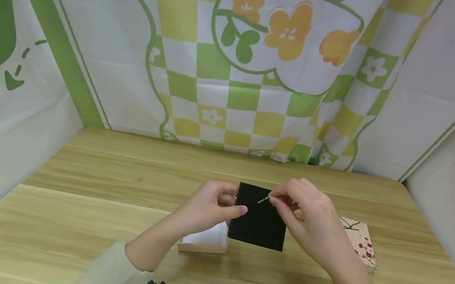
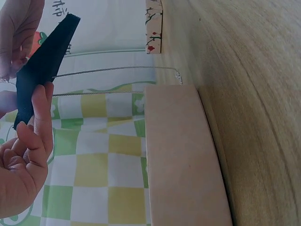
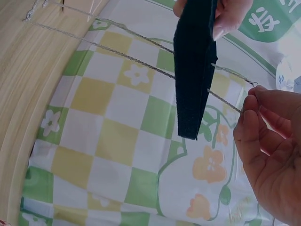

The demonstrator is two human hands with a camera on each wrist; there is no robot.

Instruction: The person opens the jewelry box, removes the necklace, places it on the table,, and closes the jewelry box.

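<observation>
My left hand [image 1: 211, 206] grips a thin black jewelry pad [image 1: 259, 227] by its left side, thumb on the near face and fingers behind. A fine silver chain necklace [image 3: 127, 57] passes through the pad, and its two strands hang down behind it to the table. At the pad's upper right, my right hand [image 1: 309, 213] pinches the chain's end between thumb and fingertips, with a small ring [image 3: 255, 84] showing at the fingers. Below the left hand sits a shallow open box [image 1: 203, 246] with a white inside, partly hidden by that hand.
Right of the right hand, partly behind its wrist, lies a cream box lid [image 1: 364, 243] printed with branches and red blossoms. Everything rests on a wooden table [image 1: 88, 219]. A checked, flowered cloth [image 1: 243, 95] hangs behind the table's far edge.
</observation>
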